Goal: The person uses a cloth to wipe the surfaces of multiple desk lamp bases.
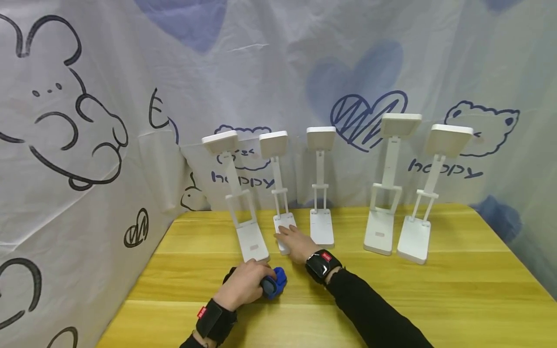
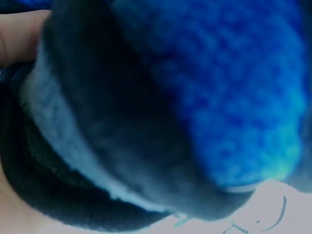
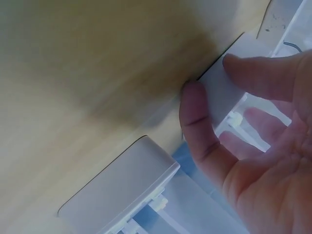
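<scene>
Several white desk lamps stand in a row on the wooden table. My right hand (image 1: pixel 298 244) lies over the base of the second desk lamp from the left (image 1: pixel 283 220). In the right wrist view its thumb and a bent finger grip the edges of that white base (image 3: pixel 219 90). The left hand (image 1: pixel 245 285) holds a soft bundle of blue and dark grey fabric (image 1: pixel 274 283), just in front of the leftmost lamp (image 1: pixel 253 244). Close up in the left wrist view, the blue fabric (image 2: pixel 234 87) looks fuzzy, with dark grey bands beside it; its kind cannot be told.
To the right of my right hand stands a third lamp (image 1: pixel 322 229). Two more lamps, one (image 1: pixel 379 232) and another (image 1: pixel 414 241), stand farther right. A printed white curtain (image 1: pixel 278 63) hangs behind and left of the yellow wooden table (image 1: pixel 470 290).
</scene>
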The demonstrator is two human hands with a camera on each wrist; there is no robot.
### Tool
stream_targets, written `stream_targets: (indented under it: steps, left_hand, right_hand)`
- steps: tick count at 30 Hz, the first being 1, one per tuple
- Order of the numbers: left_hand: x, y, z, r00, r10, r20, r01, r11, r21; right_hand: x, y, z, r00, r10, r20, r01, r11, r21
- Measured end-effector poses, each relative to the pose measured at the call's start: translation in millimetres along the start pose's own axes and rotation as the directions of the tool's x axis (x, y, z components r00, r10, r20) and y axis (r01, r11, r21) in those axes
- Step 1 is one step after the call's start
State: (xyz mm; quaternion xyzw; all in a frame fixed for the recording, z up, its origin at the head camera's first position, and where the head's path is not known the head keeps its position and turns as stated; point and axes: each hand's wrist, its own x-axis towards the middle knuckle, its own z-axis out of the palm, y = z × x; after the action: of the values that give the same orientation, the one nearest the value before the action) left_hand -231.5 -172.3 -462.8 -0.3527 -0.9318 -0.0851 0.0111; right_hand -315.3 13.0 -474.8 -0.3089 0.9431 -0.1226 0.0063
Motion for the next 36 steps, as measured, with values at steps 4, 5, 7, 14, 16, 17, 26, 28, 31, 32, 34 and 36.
stream_targets:
  steps: [4,5,7,14,16,17,26,28,31,32,34,36]
  left_hand:
    - [0.2,4.0,1.2,1.0,0.021,-0.022,-0.021,1.0,-0.001]
    - [0.3,4.9,1.6,0.999,0.023,-0.027,-0.023,1.0,0.002]
    - [0.4,6.6,2.0,0.999,0.02,-0.033,-0.019,1.0,0.005]
    - [-0.4,10.3,3.8,0.999,0.012,-0.043,-0.011,1.0,0.017]
    - [-0.8,10.7,3.8,0.999,0.013,-0.049,-0.012,1.0,0.019]
    - [-1.0,10.8,3.7,0.999,0.013,-0.051,-0.012,1.0,0.02]
    - [-1.0,10.0,2.5,0.999,0.01,-0.043,-0.009,1.0,0.02]
    - [-0.6,10.2,2.1,0.999,0.009,-0.045,-0.008,1.0,0.024]
    - [0.3,11.0,1.5,0.999,0.006,-0.043,-0.004,0.999,0.032]
    - [0.6,11.3,1.4,0.999,0.006,-0.042,-0.005,0.999,0.034]
    - [1.1,11.5,1.4,0.999,0.005,-0.038,-0.003,0.999,0.037]
    - [1.5,11.5,2.1,0.999,0.003,-0.034,-0.002,0.999,0.039]
  right_hand:
    - [-2,0,-1.4,1.0,-0.024,-0.011,0.024,0.999,0.021]
    - [-3,0,-1.7,0.999,-0.029,-0.014,0.03,0.999,0.027]
    - [-5,1,-2.3,0.999,-0.035,-0.019,0.036,0.998,0.044]
    - [-10,5,-3.7,0.993,-0.006,-0.122,0.018,0.995,0.099]
    - [-11,8,-4.6,0.981,0.007,-0.192,0.014,0.994,0.108]
    - [-11,10,-5.4,0.974,0.019,-0.224,0.008,0.993,0.12]
    - [-13,37,-10.7,0.931,0.124,-0.343,-0.077,0.986,0.146]
    - [-14,43,-12.0,0.926,0.144,-0.35,-0.1,0.985,0.141]
    - [-16,52,-12.3,0.912,0.173,-0.373,-0.134,0.983,0.127]
    - [-16,54,-11.9,0.907,0.18,-0.38,-0.145,0.982,0.12]
    - [-17,58,-11.5,0.902,0.193,-0.385,-0.168,0.981,0.099]
    - [-18,61,-10.4,0.906,0.192,-0.377,-0.178,0.981,0.072]
